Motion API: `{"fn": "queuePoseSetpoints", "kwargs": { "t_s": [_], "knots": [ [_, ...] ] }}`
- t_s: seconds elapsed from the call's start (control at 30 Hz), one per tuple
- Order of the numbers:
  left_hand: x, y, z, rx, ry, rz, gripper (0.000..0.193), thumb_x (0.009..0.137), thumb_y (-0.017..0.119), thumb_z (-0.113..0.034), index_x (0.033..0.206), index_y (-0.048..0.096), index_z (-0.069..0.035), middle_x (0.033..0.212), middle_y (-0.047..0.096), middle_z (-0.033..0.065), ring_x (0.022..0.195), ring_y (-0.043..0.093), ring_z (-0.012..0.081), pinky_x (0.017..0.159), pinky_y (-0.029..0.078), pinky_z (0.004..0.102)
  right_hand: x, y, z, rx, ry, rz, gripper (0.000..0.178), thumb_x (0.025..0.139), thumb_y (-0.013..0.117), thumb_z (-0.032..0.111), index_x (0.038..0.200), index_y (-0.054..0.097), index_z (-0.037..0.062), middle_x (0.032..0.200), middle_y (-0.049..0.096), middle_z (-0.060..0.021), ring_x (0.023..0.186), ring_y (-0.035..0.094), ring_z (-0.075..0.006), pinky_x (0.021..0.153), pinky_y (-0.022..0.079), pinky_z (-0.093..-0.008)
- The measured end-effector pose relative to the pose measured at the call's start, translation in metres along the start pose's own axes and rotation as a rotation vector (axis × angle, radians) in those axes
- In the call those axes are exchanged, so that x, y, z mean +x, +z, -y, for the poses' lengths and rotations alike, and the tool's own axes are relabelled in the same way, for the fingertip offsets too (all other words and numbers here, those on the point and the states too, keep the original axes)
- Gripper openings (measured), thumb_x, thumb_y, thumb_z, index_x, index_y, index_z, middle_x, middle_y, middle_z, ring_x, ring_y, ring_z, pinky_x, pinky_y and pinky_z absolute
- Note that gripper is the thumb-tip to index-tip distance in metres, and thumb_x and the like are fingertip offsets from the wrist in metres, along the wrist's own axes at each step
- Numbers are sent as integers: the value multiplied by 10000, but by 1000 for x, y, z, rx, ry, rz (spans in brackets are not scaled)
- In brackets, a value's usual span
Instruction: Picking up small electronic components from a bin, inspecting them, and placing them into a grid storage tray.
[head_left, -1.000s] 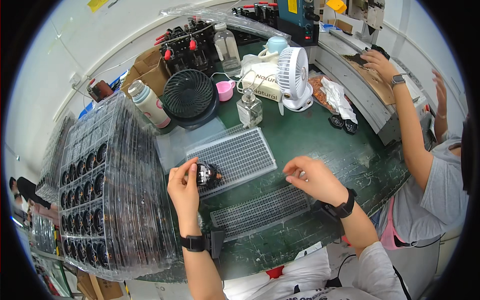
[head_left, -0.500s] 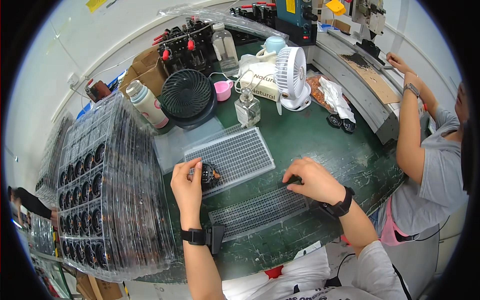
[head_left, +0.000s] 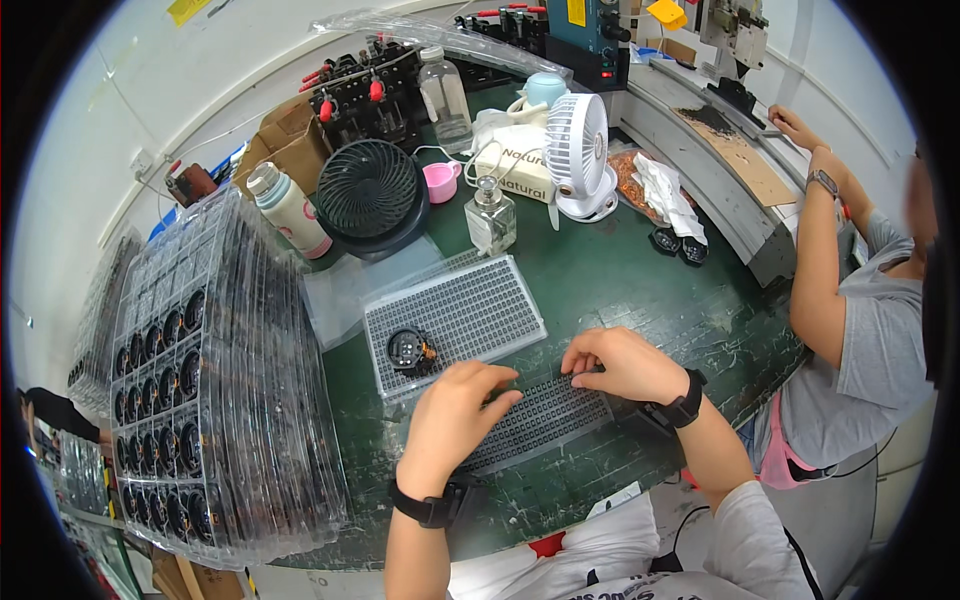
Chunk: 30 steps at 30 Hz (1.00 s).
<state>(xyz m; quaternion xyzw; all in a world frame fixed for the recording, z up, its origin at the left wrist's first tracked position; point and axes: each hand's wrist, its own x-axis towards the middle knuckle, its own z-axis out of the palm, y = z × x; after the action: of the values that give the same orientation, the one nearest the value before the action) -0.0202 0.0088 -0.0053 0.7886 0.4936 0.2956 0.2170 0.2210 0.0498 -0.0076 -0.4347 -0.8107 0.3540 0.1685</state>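
Working over a green table point(head_left: 640, 300), facing a tall stack of clear trays point(head_left: 260, 400) at the left. Looking across a far sheet point(head_left: 470, 300) to the near sheet point(head_left: 545, 415), seeing the latter just below the fingers of both hands, with a long axis running left to right, tilting away rightward. Spreading thumb and forefinger on the left hand point(head_left: 450, 420), apparently gripping nothing; drawing both narrow on the right hand point(head_left: 630, 365) at the far edge, perhaps pinching something, too small to tell. Resting on the far sheet, beyond the left hand: a round black part point(head_left: 408, 350). Showing dark lettering point(head_left: 522, 185) only on a pale pack point(head_left: 500, 158) behind.
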Motion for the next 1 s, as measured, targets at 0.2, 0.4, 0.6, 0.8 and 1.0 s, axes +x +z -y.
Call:
{"fn": "queuePoseSetpoints", "kwargs": {
  "t_s": [0.2, 0.4, 0.6, 0.8, 1.0],
  "knots": [
    [-1, 11, 2, 47, -7, 75, 259, 742, 744, -185, 945, 662, -47, 843, 638, 88, 803, 596, 241, 729, 485, 346, 1, 0, 4, 93, 85, 20, 164, 755, 700, 67, 899, 647, 8, 780, 683, -97, 740, 677, -201, 661, 519, -305],
    [1, 14, 6, -37, -114, 145, 263, 750, 728, -187, 943, 601, -60, 797, 616, 66, 831, 594, 256, 736, 481, 361, 1, 2, 4, 62, 78, 20, 166, 762, 697, 85, 904, 646, 15, 782, 684, -94, 745, 677, -213, 668, 519, -312],
    [2, 16, 7, -72, -169, 160, 277, 723, 750, -173, 926, 595, -64, 804, 611, 53, 827, 591, 252, 734, 480, 356, 2, 4, 3, 24, 88, -11, 165, 759, 688, 107, 901, 649, 32, 789, 686, -86, 754, 677, -220, 675, 521, -324],
    [1, 17, 4, 76, -15, 1, 269, 688, 764, -119, 901, 613, -51, 830, 578, 52, 843, 571, 232, 744, 470, 343, 1, 6, 4, -23, 81, -40, 153, 747, 685, 121, 877, 651, 47, 786, 684, -77, 759, 676, -214, 670, 520, -325],
    [2, 22, 4, -49, -64, 77, 238, 703, 744, -65, 914, 634, -62, 817, 566, 48, 742, 555, 199, 665, 473, 310, 0, 8, 7, -109, 55, -72, 124, 764, 669, 157, 854, 649, 73, 789, 677, -71, 753, 664, -244, 661, 516, -351]
  ]
}}
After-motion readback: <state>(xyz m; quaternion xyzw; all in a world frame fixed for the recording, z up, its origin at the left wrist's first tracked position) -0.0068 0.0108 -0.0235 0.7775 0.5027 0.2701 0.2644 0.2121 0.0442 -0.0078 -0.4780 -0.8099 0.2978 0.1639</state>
